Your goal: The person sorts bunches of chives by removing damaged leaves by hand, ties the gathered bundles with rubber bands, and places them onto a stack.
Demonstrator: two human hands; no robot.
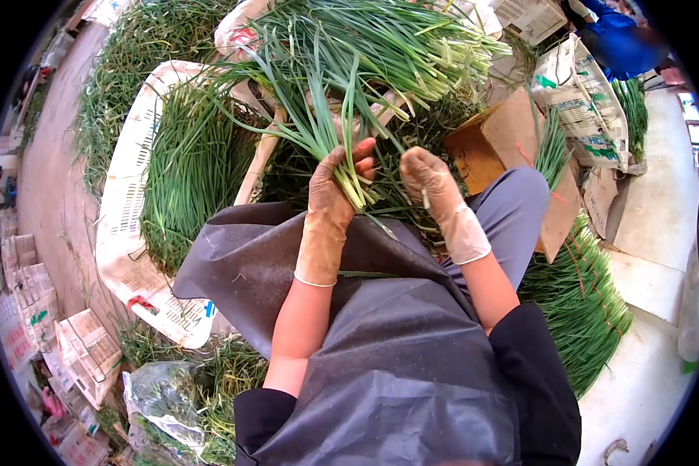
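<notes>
A small bunch of garlic chives is held in my left hand, its pale stem ends pointing down toward my lap. The fingers curl round the stems. To the right, my right hand is closed in a pinch, with a thin green stalk running up from the fingers and a pale end below them. Both hands wear thin, soiled gloves. Beyond them lies a large heap of garlic chives, pale ends to the right. A dark apron covers my lap.
At left stands a white plastic crate with garlic chives inside. Tied chives lie at right beside a cardboard box. Loose leaves cover the floor at upper left. A person in blue is at upper right.
</notes>
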